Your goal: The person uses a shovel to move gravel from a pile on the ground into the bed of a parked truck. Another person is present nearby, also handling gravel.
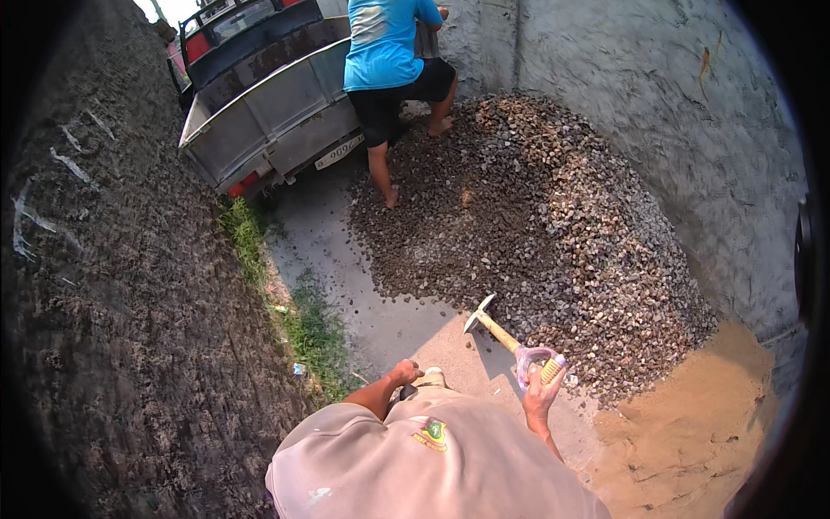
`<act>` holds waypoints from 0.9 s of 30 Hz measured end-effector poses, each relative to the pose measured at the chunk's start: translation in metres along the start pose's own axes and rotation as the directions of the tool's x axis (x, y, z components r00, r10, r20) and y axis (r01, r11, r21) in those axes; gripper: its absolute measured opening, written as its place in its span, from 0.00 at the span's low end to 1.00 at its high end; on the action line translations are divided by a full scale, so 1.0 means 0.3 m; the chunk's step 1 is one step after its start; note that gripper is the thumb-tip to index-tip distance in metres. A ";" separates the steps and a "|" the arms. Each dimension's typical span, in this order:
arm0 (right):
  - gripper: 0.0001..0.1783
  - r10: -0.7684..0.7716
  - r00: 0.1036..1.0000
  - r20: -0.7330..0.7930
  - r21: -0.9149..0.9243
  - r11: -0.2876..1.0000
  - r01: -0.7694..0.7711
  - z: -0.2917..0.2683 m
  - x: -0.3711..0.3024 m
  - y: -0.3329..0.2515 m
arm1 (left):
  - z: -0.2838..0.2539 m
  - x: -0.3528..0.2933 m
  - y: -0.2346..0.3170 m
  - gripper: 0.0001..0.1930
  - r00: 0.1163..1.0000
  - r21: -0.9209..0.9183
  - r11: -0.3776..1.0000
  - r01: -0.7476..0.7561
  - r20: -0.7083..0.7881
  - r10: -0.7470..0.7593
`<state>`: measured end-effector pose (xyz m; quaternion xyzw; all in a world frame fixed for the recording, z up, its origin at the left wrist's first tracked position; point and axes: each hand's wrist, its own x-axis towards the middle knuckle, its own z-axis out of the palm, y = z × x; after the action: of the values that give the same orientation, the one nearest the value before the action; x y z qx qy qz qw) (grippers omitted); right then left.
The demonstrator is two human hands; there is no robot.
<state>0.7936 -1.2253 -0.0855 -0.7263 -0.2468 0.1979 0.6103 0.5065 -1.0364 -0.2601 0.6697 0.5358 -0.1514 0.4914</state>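
Observation:
My right hand [539, 398] is closed round the yellow ribbed grip of a shovel [501, 331]. Its handle frame is pale purple and its wooden shaft slopes away to a metal blade seen nearly edge-on, close to the gravel's near edge. My left hand [405, 372] hangs by my trousers with its fingers curled in, and no tool shows in it. A large heap of gravel [553, 225] spreads ahead of me, darker on the left and paler on the right.
A person in a blue shirt [380, 48] stands barefoot on the gravel, beside a small truck's grey bed [268, 117]. Brown sand [692, 424] lies near right. A grey plastered wall [674, 86] rises on the right, a rough dark wall [130, 285] on the left, with grass [311, 333] along it.

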 end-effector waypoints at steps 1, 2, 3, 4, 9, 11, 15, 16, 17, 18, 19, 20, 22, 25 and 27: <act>0.25 -0.030 0.999 -0.012 -0.019 0.999 0.029 -0.010 -0.008 0.034 | 0.017 -0.005 -0.009 0.26 1.000 0.032 0.999 -0.017 -0.007 0.017; 0.26 -0.060 0.998 -0.021 -0.039 0.998 0.059 -0.025 -0.018 0.101 | 0.036 0.002 -0.026 0.26 1.000 0.038 0.999 -0.021 -0.004 0.022; 0.28 -0.093 0.995 -0.029 -0.057 0.994 0.092 -0.030 -0.016 0.120 | 0.040 0.013 -0.025 0.26 1.000 0.044 0.999 -0.027 -0.005 0.027; 0.29 -0.098 0.994 -0.040 -0.038 0.995 0.096 -0.036 -0.014 0.136 | 0.047 0.018 -0.026 0.26 0.999 0.048 0.998 -0.032 -0.007 0.032; 0.33 -0.232 0.972 -0.031 -0.210 0.952 0.220 -0.064 0.000 0.143 | 0.039 0.034 0.012 0.26 0.997 0.100 0.992 -0.079 0.010 0.079; 0.31 0.154 0.988 0.009 0.149 0.977 -0.154 -0.046 0.002 0.044 | 0.026 0.093 -0.022 0.25 0.996 0.106 0.991 -0.086 0.004 0.086; 0.32 0.103 0.994 -0.035 0.074 0.992 -0.100 -0.057 0.003 0.056 | 0.018 0.045 0.046 0.23 0.995 0.120 0.988 -0.096 0.019 0.094; 0.33 0.148 0.988 -0.035 0.111 0.983 -0.143 -0.048 0.004 0.039 | 0.030 0.061 0.027 0.24 0.996 0.110 0.990 -0.086 0.008 0.085; 0.33 0.157 0.987 -0.037 0.124 0.981 -0.151 -0.034 0.007 0.041 | 0.027 0.060 0.021 0.23 0.997 0.127 0.989 -0.081 -0.006 0.083; 0.33 0.164 0.985 -0.047 0.132 0.979 -0.157 -0.033 0.009 0.047 | 0.031 0.060 0.027 0.22 0.996 0.144 0.986 -0.084 -0.014 0.086; 0.33 0.171 0.984 -0.057 0.140 0.977 -0.162 -0.044 0.006 0.055 | 0.035 0.058 0.035 0.21 0.996 0.160 0.983 -0.086 -0.022 0.090; 0.33 0.071 0.997 -0.008 0.035 0.997 -0.070 -0.077 0.024 0.157 | 0.037 0.069 0.033 0.21 0.997 0.150 0.986 -0.071 -0.022 0.075; 0.33 0.147 0.988 -0.044 0.108 0.984 -0.141 -0.051 -0.013 0.038 | 0.057 0.069 0.000 0.22 0.997 0.127 0.989 -0.075 -0.002 0.076; 0.31 0.131 0.989 -0.070 0.091 0.988 -0.125 -0.051 0.006 0.056 | 0.056 0.114 -0.024 0.22 0.989 0.141 0.979 -0.146 0.006 0.147; 0.31 0.070 0.997 -0.035 -0.023 0.997 -0.071 -0.068 0.009 0.070 | 0.067 0.138 -0.045 0.18 0.985 0.136 0.976 -0.171 0.008 0.172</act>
<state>0.8102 -1.2425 -0.1024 -0.7452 -0.2130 0.2036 0.5981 0.5170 -1.0301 -0.3065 0.7457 0.4654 -0.1433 0.4547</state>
